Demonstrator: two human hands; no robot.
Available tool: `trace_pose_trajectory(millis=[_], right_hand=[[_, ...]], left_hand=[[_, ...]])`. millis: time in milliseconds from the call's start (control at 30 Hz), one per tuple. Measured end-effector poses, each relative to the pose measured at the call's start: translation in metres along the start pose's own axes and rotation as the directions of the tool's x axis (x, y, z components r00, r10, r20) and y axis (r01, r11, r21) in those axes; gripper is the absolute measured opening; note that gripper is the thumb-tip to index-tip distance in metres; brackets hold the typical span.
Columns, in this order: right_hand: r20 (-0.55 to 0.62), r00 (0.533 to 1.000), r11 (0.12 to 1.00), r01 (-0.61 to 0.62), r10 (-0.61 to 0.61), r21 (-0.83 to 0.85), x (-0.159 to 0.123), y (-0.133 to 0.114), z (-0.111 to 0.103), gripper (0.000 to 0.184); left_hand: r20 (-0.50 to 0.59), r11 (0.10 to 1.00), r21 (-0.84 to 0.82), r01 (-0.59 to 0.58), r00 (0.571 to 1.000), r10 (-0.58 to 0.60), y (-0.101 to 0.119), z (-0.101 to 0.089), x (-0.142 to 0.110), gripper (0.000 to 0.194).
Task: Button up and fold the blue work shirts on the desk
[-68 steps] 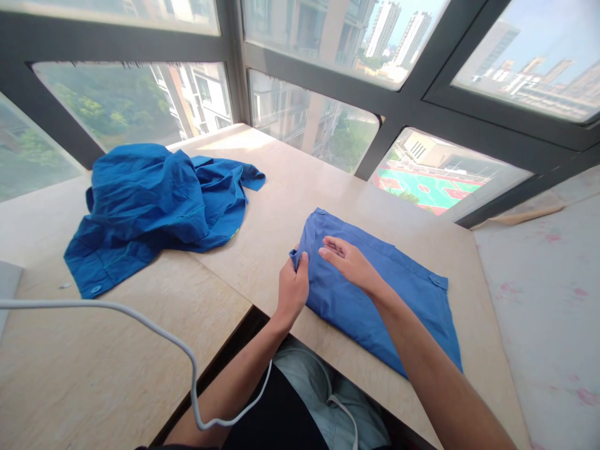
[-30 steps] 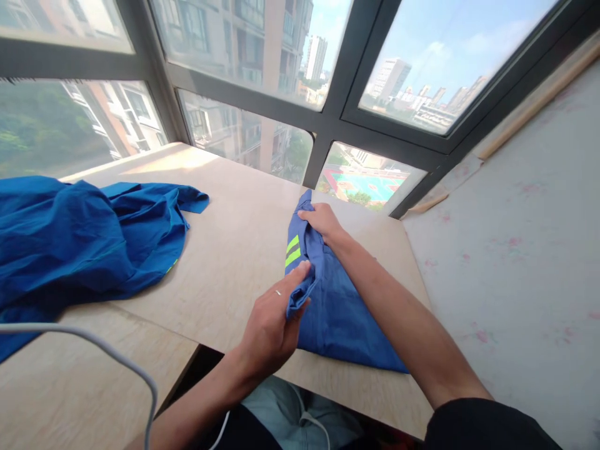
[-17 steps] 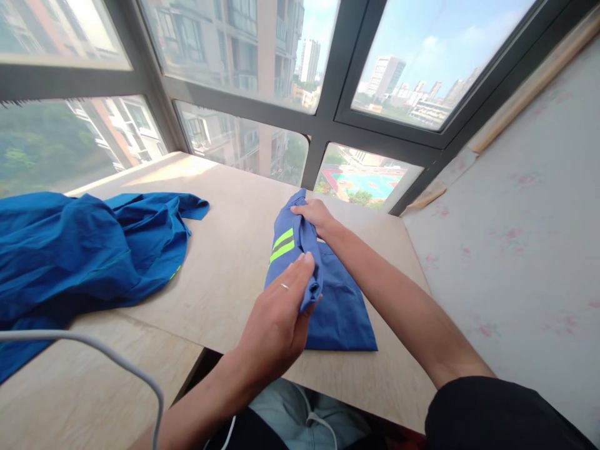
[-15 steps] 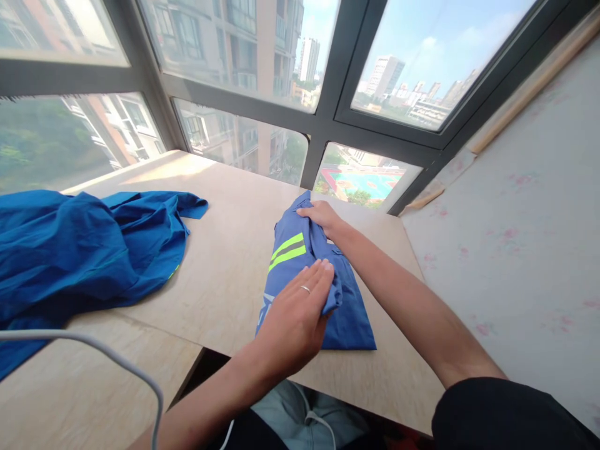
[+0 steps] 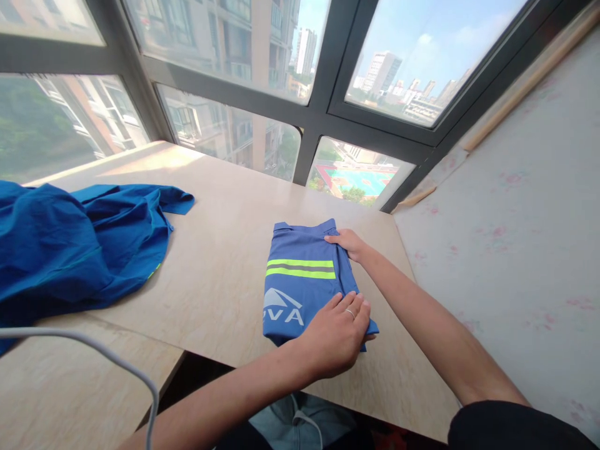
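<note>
A blue work jacket (image 5: 300, 250), folded into a compact block, is held over the table in front of me. A yellow-green and grey reflective stripe crosses it, with white lettering below. My right hand (image 5: 349, 244) grips its far right edge, thumb on top and the other fingers hidden behind the cloth. At the near right corner, my left hand (image 5: 340, 331), with a ring on one finger, is closed over the folded edge. Its fingers lie together on top, and part of it shows beneath the corner.
Another blue garment (image 5: 117, 244) lies crumpled on the left of the pale table (image 5: 220, 275). A white cable (image 5: 107, 362) loops across the lower left. Windows (image 5: 244, 137) border the far side, and a flower-patterned wall (image 5: 515, 250) stands on the right. A dark gap (image 5: 192, 375) opens at the near edge.
The jacket was partly turned on its side and folding over; now its striped, lettered face lies broad and flat towards me. Both hands have shifted right and nearer, keeping hold of the cloth.
</note>
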State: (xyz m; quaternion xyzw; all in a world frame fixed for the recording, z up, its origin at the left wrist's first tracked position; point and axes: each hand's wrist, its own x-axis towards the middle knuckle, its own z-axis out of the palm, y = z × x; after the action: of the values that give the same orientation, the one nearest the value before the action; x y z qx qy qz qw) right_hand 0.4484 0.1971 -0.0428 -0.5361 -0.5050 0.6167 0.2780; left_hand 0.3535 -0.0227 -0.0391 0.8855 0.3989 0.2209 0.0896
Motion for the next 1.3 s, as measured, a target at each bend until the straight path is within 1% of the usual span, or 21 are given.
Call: trace_pose_trajectory(millis=[133, 233, 367, 467, 533, 633, 733, 867, 1133, 1300], right_hand=[[0.013, 1.0, 0.998, 0.024, -0.025, 0.065, 0.009, 0.005, -0.015, 0.01], [-0.006, 0.999, 0.994, 0.05, -0.05, 0.094, 0.014, 0.016, -0.025, 0.012], [-0.067, 0.996, 0.993, 0.066, -0.059, 0.099, 0.015, 0.047, -0.037, 0.013], [-0.116, 0.99, 0.992, 0.084, -0.073, 0.094, 0.014, 0.074, -0.042, 0.018], [-0.149, 0.983, 0.988, 0.122, -0.106, 0.097, 0.013, 0.087, -0.045, 0.024], [-0.19, 0.966, 0.973, 0.199, -0.174, 0.12, 0.009, 0.099, -0.049, 0.033], [-0.236, 0.949, 0.956, 0.249, -0.208, 0.157, 0.006, 0.106, -0.054, 0.039], [-0.288, 0.932, 0.943, 0.278, -0.22, 0.18, 0.006, 0.11, -0.06, 0.04], [-0.287, 0.936, 0.925, 0.282, -0.207, 0.254, 0.008, 0.109, -0.061, 0.043], [-0.281, 0.937, 0.912, 0.288, -0.206, 0.292, 0.01, 0.11, -0.062, 0.044]], left_hand=[[0.034, 1.0, 0.02, -0.004, 0.999, 0.003, 0.002, 0.007, 0.012, 0.054], [0.071, 0.999, 0.04, -0.029, 0.997, 0.027, -0.001, 0.019, 0.014, 0.053], [0.12, 0.994, 0.075, -0.075, 0.991, 0.066, -0.007, 0.043, 0.006, 0.047], [0.152, 0.993, 0.08, -0.092, 0.985, 0.079, -0.011, 0.058, -0.003, 0.045], [0.165, 0.993, 0.069, -0.094, 0.983, 0.082, -0.012, 0.063, -0.008, 0.045], [0.176, 0.994, 0.051, -0.098, 0.98, 0.088, -0.012, 0.065, -0.012, 0.045], [0.171, 0.991, 0.024, -0.131, 0.977, 0.125, -0.01, 0.065, -0.011, 0.045], [0.157, 0.987, 0.025, -0.158, 0.976, 0.152, -0.008, 0.068, -0.007, 0.045], [0.173, 0.983, 0.062, -0.173, 0.972, 0.16, -0.01, 0.077, -0.006, 0.044], [0.177, 0.977, 0.102, -0.189, 0.97, 0.169, -0.008, 0.079, -0.004, 0.045]])
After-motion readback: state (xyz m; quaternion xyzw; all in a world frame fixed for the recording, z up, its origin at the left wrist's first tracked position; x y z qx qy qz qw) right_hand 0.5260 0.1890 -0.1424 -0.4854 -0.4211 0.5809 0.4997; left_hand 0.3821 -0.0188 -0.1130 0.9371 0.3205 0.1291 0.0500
